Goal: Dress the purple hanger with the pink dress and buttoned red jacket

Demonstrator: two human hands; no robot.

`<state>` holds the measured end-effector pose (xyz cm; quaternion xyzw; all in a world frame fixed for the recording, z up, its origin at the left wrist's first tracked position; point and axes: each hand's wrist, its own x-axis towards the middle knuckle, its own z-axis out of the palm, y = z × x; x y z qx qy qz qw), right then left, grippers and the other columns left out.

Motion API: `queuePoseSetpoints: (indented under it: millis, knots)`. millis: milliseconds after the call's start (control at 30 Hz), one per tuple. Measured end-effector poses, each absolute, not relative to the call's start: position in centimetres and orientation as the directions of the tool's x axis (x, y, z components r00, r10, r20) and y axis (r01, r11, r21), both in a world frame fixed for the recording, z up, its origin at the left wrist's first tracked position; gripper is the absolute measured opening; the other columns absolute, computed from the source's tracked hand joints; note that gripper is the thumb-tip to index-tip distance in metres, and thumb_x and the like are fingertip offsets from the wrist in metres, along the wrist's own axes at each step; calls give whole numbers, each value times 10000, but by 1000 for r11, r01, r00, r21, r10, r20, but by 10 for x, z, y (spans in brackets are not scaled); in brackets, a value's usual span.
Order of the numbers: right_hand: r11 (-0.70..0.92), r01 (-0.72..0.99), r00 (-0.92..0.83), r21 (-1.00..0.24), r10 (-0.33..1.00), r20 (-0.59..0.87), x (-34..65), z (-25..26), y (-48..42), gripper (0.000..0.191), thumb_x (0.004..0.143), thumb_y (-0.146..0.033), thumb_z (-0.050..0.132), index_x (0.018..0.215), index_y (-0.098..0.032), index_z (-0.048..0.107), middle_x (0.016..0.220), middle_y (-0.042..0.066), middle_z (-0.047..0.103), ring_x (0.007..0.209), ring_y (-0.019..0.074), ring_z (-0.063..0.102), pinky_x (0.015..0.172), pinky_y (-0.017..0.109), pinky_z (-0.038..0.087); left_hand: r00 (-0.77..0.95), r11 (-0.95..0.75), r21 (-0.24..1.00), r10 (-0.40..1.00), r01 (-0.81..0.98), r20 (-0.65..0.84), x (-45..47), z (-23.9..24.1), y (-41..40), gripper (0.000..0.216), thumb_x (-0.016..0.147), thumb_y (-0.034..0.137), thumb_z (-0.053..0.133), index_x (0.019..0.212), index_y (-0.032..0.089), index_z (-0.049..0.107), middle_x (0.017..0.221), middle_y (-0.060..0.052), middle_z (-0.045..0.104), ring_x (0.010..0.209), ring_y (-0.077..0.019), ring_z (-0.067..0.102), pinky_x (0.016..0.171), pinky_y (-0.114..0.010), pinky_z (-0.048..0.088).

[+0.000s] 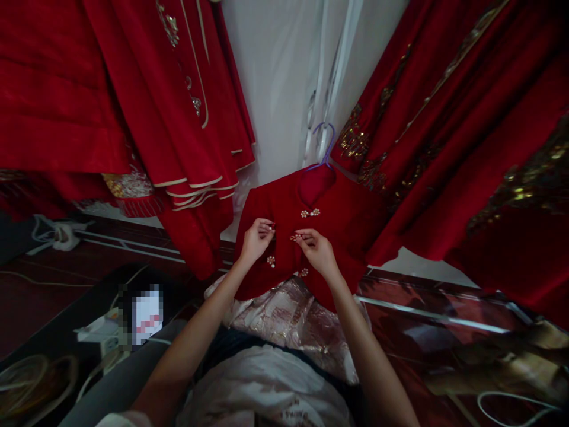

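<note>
A short red jacket (347,219) hangs in front of me on a purple hanger (329,139), its front partly open. My left hand (259,238) is closed in a pinch at the front panel on the left; a small dark bit shows at the fingertips, too small to name. My right hand (315,246) pinches a pearl flower clasp (294,238) on the other front edge. Above the hands, a fastened pearl clasp (310,213) joins the collar. Lower down, a flower clasp half (271,261) and another clasp half (303,273) sit apart on the two edges.
Red garments with pale piping (195,148) hang at left, and sequined red garments (413,112) at right. Shiny pinkish-silver material (288,314) lies below the jacket. A blurred-out lit screen (149,314) and white cables (106,341) rest on a dark surface at lower left.
</note>
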<state>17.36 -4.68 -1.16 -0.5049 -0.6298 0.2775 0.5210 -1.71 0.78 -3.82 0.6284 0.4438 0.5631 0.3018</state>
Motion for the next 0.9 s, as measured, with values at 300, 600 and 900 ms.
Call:
queuePoseSetpoints:
  millis: [300, 600, 900]
  knots:
    - [429, 231, -76, -873, 903, 424, 150, 13, -10, 231, 778, -289, 637, 973, -177, 688, 917, 54, 721, 760, 137, 662, 699, 253, 528, -32, -355, 932, 933, 74, 358, -10, -26, 11, 153, 690, 136, 647, 843, 138, 645, 810, -39, 699, 703, -105, 647, 709, -237, 529]
    - [441, 427, -15, -789, 876, 482, 143, -2, -3, 180, 809, -234, 597, 958, -206, 694, 903, 30, 713, 749, 134, 657, 766, 280, 530, -11, -339, 941, 941, -16, 338, -5, -23, 5, 269, 675, 210, 718, 928, 121, 692, 859, -72, 733, 777, -144, 688, 838, -322, 555]
    - [455, 473, 73, -754, 833, 549, 130, -7, -11, 212, 861, -274, 539, 985, -181, 683, 947, 67, 658, 760, 147, 620, 709, 267, 526, -76, -366, 928, 926, 74, 371, -4, -26, 11, 200, 692, 198, 695, 873, 116, 716, 860, -88, 744, 756, -164, 699, 801, -329, 568]
